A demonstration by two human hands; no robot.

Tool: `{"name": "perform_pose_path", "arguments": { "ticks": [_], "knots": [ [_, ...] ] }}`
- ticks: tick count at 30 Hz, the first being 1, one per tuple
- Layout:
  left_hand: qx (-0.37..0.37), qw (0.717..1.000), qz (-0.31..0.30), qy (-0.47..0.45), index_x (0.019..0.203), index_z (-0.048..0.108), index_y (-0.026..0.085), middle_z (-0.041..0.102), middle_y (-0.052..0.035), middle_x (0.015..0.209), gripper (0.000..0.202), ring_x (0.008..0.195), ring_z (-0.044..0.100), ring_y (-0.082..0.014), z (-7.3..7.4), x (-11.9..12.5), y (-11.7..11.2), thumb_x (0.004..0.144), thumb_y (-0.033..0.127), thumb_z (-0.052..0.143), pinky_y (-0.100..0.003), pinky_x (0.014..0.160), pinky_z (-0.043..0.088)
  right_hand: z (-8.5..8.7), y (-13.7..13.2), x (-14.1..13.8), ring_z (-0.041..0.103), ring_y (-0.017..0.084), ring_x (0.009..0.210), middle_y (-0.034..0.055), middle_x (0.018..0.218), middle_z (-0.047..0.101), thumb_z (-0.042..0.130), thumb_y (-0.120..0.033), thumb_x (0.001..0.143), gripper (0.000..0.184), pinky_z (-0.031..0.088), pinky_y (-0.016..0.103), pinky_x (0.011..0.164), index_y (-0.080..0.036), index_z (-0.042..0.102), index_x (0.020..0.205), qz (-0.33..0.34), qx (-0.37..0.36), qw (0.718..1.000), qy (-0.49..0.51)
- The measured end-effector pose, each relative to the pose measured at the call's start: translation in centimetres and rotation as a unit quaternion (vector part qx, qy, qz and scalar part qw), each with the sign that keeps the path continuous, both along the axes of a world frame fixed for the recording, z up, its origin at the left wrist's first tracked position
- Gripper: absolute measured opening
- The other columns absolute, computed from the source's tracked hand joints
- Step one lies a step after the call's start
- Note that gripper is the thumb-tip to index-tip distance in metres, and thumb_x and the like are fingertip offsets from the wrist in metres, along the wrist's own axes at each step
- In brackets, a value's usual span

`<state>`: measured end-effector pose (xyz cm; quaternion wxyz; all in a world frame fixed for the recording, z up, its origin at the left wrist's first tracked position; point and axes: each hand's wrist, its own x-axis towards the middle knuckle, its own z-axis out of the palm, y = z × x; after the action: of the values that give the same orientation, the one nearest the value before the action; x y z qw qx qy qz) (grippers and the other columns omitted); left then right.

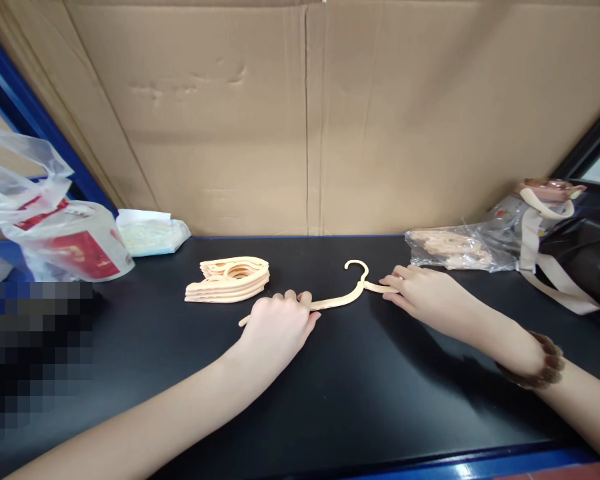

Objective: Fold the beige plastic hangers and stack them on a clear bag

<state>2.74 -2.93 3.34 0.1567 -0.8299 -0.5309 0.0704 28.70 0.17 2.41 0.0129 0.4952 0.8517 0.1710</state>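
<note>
A cream plastic hanger [344, 298] lies spread out on the black tabletop [360, 393], hook pointing away from me. My left hand [278, 328] curls over its left arm, fingers closed on it. My right hand [419, 292] grips the right arm near the hook. To the left of the hanger sits a small stack of folded cream hangers [229, 279], untouched.
A clear bag of more hangers [450, 249] lies at the back right, next to a dark bag with beige straps [575, 260]. Plastic bags with red print [60, 240] and a white packet [150, 233] sit at the back left. A cardboard wall [305, 113] stands behind.
</note>
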Motion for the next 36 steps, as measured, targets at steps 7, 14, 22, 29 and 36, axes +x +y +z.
{"name": "perform_pose_path", "arguments": {
  "ticks": [7, 14, 22, 29, 36],
  "knots": [
    [-0.011, 1.000, -0.019, -0.003, 0.106, 0.065, 0.012, 0.063, -0.0111, 0.088, 0.025, 0.076, 0.066, -0.0284, -0.1, 0.4, -0.6, 0.099, 0.022, 0.042, -0.034, 0.055, 0.051, 0.0, 0.1, 0.4, 0.063, 0.022, 0.063, 0.0070, 0.073, 0.064, 0.047, -0.033, 0.097, 0.030, 0.027, 0.030, 0.050, -0.016, 0.062, 0.077, -0.064, 0.036, 0.997, -0.029],
    [-0.006, 1.000, -0.020, -0.012, 0.128, 0.057, 0.012, 0.063, -0.0172, 0.103, 0.035, 0.091, 0.064, -0.0312, -0.7, 0.9, -1.7, 0.097, 0.028, 0.051, -0.037, 0.064, 0.056, 0.1, -0.3, 0.0, 0.067, 0.025, 0.067, 0.0086, 0.075, 0.066, 0.046, -0.036, 0.098, 0.032, 0.028, 0.030, 0.049, -0.014, 0.063, 0.080, -0.093, 0.040, 0.994, -0.051],
    [-0.002, 0.992, -0.050, -0.120, 0.109, 0.056, 0.013, 0.061, -0.0138, 0.109, 0.037, 0.096, 0.061, -0.0287, -0.9, 0.4, 0.0, 0.093, 0.046, 0.057, -0.040, 0.075, 0.055, 0.1, -0.1, -0.4, 0.068, 0.024, 0.075, 0.0067, 0.085, 0.067, 0.049, -0.032, 0.097, 0.024, 0.045, 0.033, 0.061, -0.016, 0.066, 0.100, -0.017, 0.014, 1.000, 0.005],
    [-0.036, 0.967, -0.140, -0.208, 0.107, 0.051, 0.018, 0.062, -0.0026, 0.102, 0.019, 0.091, 0.059, -0.0202, -1.3, -0.2, 0.9, 0.090, 0.010, 0.054, -0.032, 0.077, 0.050, -0.5, 0.0, -0.6, 0.067, 0.025, 0.088, 0.0090, 0.097, 0.067, 0.053, -0.032, 0.095, 0.029, 0.053, 0.036, 0.074, -0.016, 0.062, 0.117, 0.050, 0.002, 0.996, 0.071],
    [-0.057, 0.963, -0.185, -0.185, 0.114, 0.054, 0.017, 0.061, -0.0051, 0.108, 0.034, 0.095, 0.055, -0.0220, -1.0, -0.4, 0.8, 0.089, 0.001, 0.039, -0.036, 0.083, 0.046, -0.1, -0.2, -0.8, 0.061, 0.028, 0.086, 0.0124, 0.094, 0.064, 0.053, -0.029, 0.093, 0.022, 0.046, 0.038, 0.073, -0.016, 0.069, 0.100, 0.034, 0.077, 0.996, 0.017]
  ]
}}
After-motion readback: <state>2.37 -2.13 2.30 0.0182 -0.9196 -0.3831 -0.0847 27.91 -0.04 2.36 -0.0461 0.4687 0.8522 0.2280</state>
